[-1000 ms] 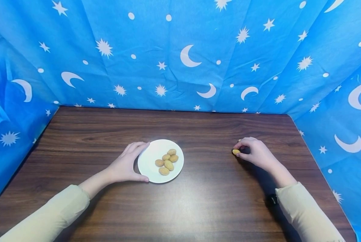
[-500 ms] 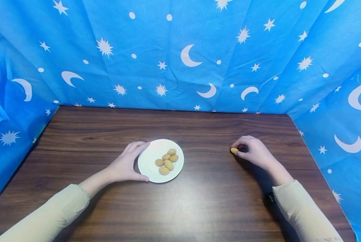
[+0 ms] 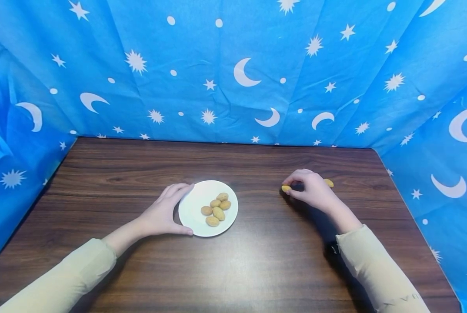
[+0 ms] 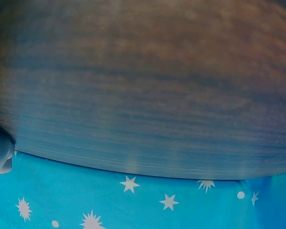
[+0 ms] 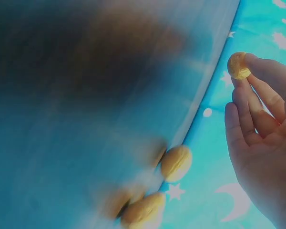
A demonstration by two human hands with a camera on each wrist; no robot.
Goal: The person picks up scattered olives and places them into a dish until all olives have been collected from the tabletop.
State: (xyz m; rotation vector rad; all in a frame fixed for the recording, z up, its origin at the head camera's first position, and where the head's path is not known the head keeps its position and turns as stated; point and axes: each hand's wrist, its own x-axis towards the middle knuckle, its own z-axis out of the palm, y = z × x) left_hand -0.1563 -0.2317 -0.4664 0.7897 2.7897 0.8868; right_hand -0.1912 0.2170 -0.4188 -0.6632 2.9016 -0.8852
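A white plate [image 3: 194, 198] bears several small oval yellow-brown nut-like pieces [image 3: 218, 213]. My left hand [image 3: 163, 213] holds the plate at its left side, thumb at the near rim and fingertips at the far rim. To the right of the plate, my right hand [image 3: 311, 189] pinches one more yellow-brown oval piece [image 3: 286, 188] between thumb and fingertips; the right wrist view shows this held piece [image 5: 239, 66] at the tips. Behind the right hand lies another yellow piece [image 3: 328, 182], partly covered by the hand. Two loose pieces [image 5: 176, 163] appear on the table in the right wrist view.
A dark brown wood-grain table [image 3: 225, 274] carries everything. Blue cloth [image 3: 202, 52] with white moons and stars stands along its back and both sides. In the left wrist view a blurred expanse of tabletop [image 4: 143, 105] fills most of the frame.
My right hand has moved left toward the plate with the pinched piece, uncovering a yellow piece behind it. The left hand and the plate have stayed in place.
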